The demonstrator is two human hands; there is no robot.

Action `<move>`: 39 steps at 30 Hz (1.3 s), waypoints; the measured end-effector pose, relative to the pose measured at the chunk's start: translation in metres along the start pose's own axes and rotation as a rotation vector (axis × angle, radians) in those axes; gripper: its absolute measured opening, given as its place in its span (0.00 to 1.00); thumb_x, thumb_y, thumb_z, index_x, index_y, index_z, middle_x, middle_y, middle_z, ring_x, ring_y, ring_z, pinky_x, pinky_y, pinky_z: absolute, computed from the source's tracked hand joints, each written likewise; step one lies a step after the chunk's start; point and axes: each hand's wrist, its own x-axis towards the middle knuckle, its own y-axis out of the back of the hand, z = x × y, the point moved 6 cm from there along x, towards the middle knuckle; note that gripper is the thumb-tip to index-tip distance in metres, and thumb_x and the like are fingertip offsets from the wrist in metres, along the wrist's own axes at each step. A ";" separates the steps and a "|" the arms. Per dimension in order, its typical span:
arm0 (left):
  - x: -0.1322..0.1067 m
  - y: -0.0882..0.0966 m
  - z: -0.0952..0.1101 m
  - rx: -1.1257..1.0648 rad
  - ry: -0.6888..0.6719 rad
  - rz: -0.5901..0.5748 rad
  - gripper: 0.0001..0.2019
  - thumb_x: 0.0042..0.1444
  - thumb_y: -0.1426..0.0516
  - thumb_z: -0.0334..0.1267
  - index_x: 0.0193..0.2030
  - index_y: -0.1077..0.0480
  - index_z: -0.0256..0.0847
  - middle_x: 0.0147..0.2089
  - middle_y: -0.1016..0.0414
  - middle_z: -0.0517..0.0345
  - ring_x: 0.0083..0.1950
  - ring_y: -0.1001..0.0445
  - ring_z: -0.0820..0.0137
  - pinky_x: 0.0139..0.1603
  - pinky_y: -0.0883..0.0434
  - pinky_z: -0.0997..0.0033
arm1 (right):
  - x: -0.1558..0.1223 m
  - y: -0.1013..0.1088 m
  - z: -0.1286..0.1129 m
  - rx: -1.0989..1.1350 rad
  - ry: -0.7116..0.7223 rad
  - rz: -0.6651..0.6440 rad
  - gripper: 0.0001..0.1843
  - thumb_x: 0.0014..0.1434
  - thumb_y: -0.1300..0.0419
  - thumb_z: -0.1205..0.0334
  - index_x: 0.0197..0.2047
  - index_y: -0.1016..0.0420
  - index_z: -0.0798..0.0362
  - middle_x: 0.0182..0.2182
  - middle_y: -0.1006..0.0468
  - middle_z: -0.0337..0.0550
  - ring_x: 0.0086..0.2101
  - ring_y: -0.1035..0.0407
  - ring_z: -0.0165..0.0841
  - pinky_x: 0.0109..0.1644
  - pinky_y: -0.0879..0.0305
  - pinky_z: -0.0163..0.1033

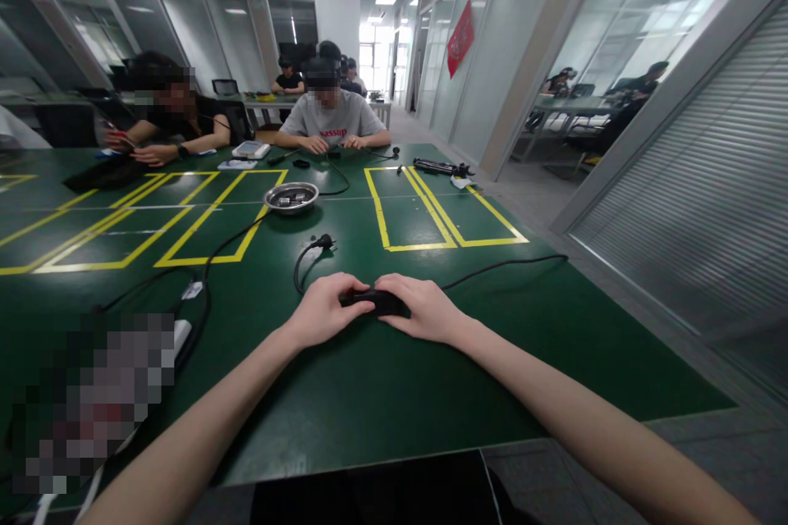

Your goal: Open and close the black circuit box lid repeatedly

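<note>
L hand point(325, 309) & R hand point(424, 308) meet low over the green table point(468, 394); bowl point(291, 211) sits well beyond, prob. for working room. Both grip the black brick point(387, 303), one per end, prob. for steadiness; can't tell from my spot if it's lifted. Plug point(324, 241) lies loose, just past L hand.
</note>
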 end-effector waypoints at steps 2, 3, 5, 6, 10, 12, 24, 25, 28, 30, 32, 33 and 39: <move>-0.001 0.001 0.004 0.091 -0.082 0.029 0.10 0.62 0.38 0.44 0.43 0.22 0.39 0.42 0.18 0.51 0.43 0.22 0.63 0.46 0.25 0.64 | 0.000 -0.002 0.005 0.022 -0.075 -0.035 0.25 0.61 0.33 0.53 0.59 0.27 0.53 0.47 0.19 0.52 0.45 0.23 0.42 0.49 0.25 0.45; -0.002 0.000 0.005 0.125 -0.114 0.028 0.09 0.62 0.38 0.43 0.43 0.22 0.40 0.43 0.18 0.51 0.44 0.22 0.63 0.47 0.25 0.64 | 0.000 -0.003 0.007 0.023 -0.100 -0.040 0.23 0.63 0.34 0.53 0.58 0.25 0.53 0.45 0.18 0.51 0.44 0.23 0.41 0.48 0.25 0.45; -0.003 -0.004 0.006 0.181 -0.148 0.012 0.08 0.63 0.39 0.42 0.44 0.23 0.41 0.44 0.19 0.51 0.46 0.22 0.63 0.48 0.26 0.64 | -0.001 -0.004 0.010 0.022 -0.125 -0.027 0.17 0.66 0.37 0.55 0.54 0.22 0.54 0.41 0.17 0.51 0.41 0.23 0.40 0.46 0.26 0.44; -0.003 -0.006 0.005 0.210 -0.149 -0.001 0.08 0.64 0.39 0.42 0.45 0.24 0.41 0.45 0.19 0.52 0.46 0.22 0.63 0.48 0.26 0.64 | -0.001 -0.004 0.011 0.028 -0.126 -0.018 0.15 0.67 0.38 0.56 0.52 0.21 0.54 0.40 0.16 0.50 0.40 0.23 0.39 0.45 0.26 0.43; -0.001 -0.014 0.003 0.315 -0.123 -0.046 0.14 0.64 0.40 0.46 0.52 0.26 0.42 0.46 0.20 0.51 0.46 0.23 0.61 0.49 0.26 0.63 | -0.001 -0.002 0.012 0.045 -0.075 0.021 0.15 0.67 0.38 0.56 0.52 0.20 0.53 0.40 0.16 0.49 0.39 0.25 0.39 0.44 0.27 0.43; -0.001 -0.017 0.002 0.336 -0.124 -0.071 0.14 0.64 0.40 0.47 0.50 0.25 0.41 0.45 0.19 0.51 0.45 0.23 0.61 0.49 0.26 0.62 | 0.000 0.000 0.013 0.058 -0.061 0.022 0.15 0.67 0.38 0.55 0.52 0.20 0.53 0.40 0.16 0.49 0.39 0.25 0.38 0.44 0.28 0.42; -0.002 -0.018 0.005 0.232 -0.133 -0.150 0.15 0.70 0.47 0.43 0.56 0.26 0.42 0.49 0.20 0.50 0.49 0.23 0.62 0.52 0.25 0.63 | 0.000 -0.002 0.010 0.079 -0.093 -0.016 0.13 0.70 0.42 0.57 0.51 0.22 0.55 0.40 0.17 0.50 0.41 0.25 0.39 0.47 0.27 0.43; -0.001 -0.018 0.005 0.229 -0.127 -0.151 0.14 0.71 0.48 0.43 0.55 0.26 0.41 0.49 0.20 0.50 0.48 0.23 0.62 0.52 0.25 0.62 | 0.001 -0.002 0.009 0.089 -0.100 -0.031 0.15 0.68 0.39 0.55 0.53 0.23 0.55 0.41 0.18 0.50 0.41 0.25 0.39 0.47 0.27 0.43; 0.000 -0.017 0.001 0.195 -0.075 -0.138 0.14 0.70 0.48 0.44 0.51 0.24 0.40 0.46 0.19 0.51 0.46 0.21 0.62 0.51 0.25 0.62 | 0.002 -0.002 0.000 0.070 -0.024 -0.093 0.31 0.62 0.32 0.51 0.63 0.31 0.53 0.50 0.22 0.52 0.47 0.26 0.41 0.50 0.26 0.45; 0.000 -0.018 -0.003 0.153 -0.046 -0.149 0.15 0.71 0.49 0.44 0.49 0.24 0.40 0.46 0.18 0.51 0.45 0.21 0.62 0.50 0.24 0.63 | 0.001 -0.005 -0.007 -0.016 0.057 -0.136 0.31 0.64 0.35 0.53 0.68 0.35 0.48 0.54 0.25 0.52 0.50 0.27 0.41 0.51 0.26 0.45; 0.000 -0.017 -0.004 0.128 -0.050 -0.127 0.15 0.71 0.49 0.43 0.52 0.24 0.40 0.49 0.18 0.50 0.47 0.20 0.62 0.51 0.24 0.62 | 0.000 -0.010 -0.008 -0.119 0.086 -0.172 0.28 0.68 0.40 0.57 0.70 0.37 0.44 0.54 0.26 0.52 0.50 0.27 0.40 0.50 0.26 0.43; -0.001 -0.015 -0.003 0.130 -0.077 -0.101 0.15 0.70 0.47 0.43 0.55 0.26 0.40 0.51 0.19 0.49 0.50 0.21 0.61 0.53 0.24 0.61 | -0.001 -0.013 -0.005 -0.160 0.070 -0.184 0.28 0.69 0.42 0.57 0.71 0.39 0.44 0.53 0.26 0.52 0.49 0.27 0.40 0.47 0.25 0.43; -0.007 -0.002 0.003 0.236 -0.267 0.073 0.24 0.65 0.42 0.40 0.67 0.34 0.42 0.66 0.29 0.44 0.66 0.31 0.55 0.68 0.33 0.46 | -0.011 0.006 0.057 -0.308 -0.368 -0.146 0.30 0.72 0.48 0.54 0.74 0.42 0.46 0.50 0.24 0.51 0.41 0.24 0.39 0.42 0.27 0.40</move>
